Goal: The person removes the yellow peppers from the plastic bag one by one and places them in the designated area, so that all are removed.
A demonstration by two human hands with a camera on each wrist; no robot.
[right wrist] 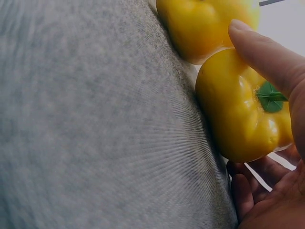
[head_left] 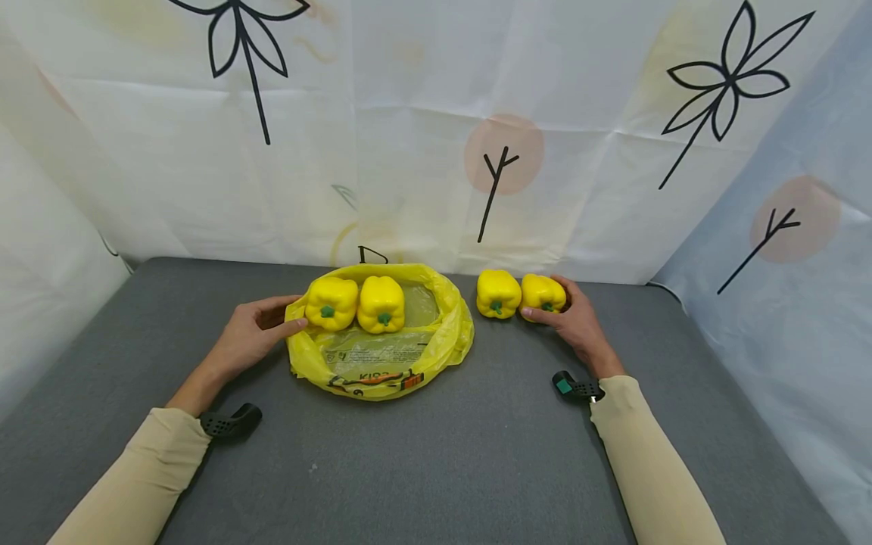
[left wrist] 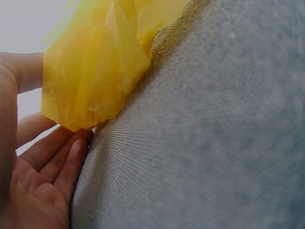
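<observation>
A yellow plastic bag [head_left: 446,344] lies on the table with its mouth spread wide and its rim rolled outward. Two yellow bell peppers, a left one [head_left: 331,304] and a right one [head_left: 381,305], sit inside toward its back, green stems facing forward. My left hand [head_left: 255,333] holds the bag's left edge between thumb and fingers; crumpled plastic [left wrist: 90,71] shows there in the left wrist view. To the right of the bag, my right hand [head_left: 571,322] grips a third bell pepper [right wrist: 233,109], thumb in front and fingers round its far side. Another bell pepper [head_left: 498,294] stands against it.
The grey table [head_left: 422,469] reaches back to a white cloth wall [head_left: 409,151] with printed plants. A second cloth wall [head_left: 790,303] runs along the right side. Dark bands [head_left: 232,421] sit on both wrists.
</observation>
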